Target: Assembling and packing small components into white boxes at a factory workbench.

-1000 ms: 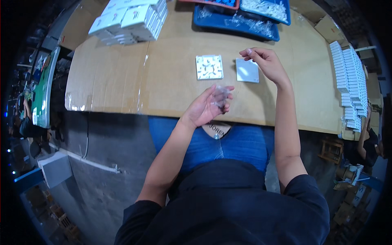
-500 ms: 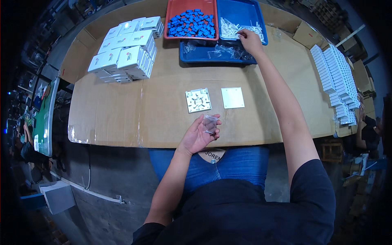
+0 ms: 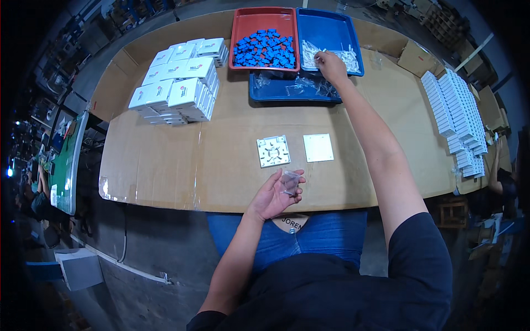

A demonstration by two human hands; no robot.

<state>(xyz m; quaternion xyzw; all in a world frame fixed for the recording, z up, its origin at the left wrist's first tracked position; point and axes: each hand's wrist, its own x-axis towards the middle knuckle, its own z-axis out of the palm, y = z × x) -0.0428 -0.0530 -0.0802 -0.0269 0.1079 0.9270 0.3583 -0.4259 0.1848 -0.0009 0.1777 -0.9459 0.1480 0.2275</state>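
My left hand is closed around a small clear plastic bag near the table's front edge. Just beyond it lies an open square white plastic housing with a moulded pattern inside. To the right of that is a flat square white cover. My right arm stretches far forward, and my right hand is over a blue tray among small white slim parts. Its fingers are pinched together; whatever is between them is too small to make out.
Left of the blue tray stands a red tray of small blue parts. A lower blue tray with clear bags sits in front. Stacked white boxes stand far left; rows of white pieces stand right. Cardboard walls border the table.
The whole view has shifted, so the table sits lower in the picture. My right hand has moved a little left among the white parts; my left hand keeps the bag.
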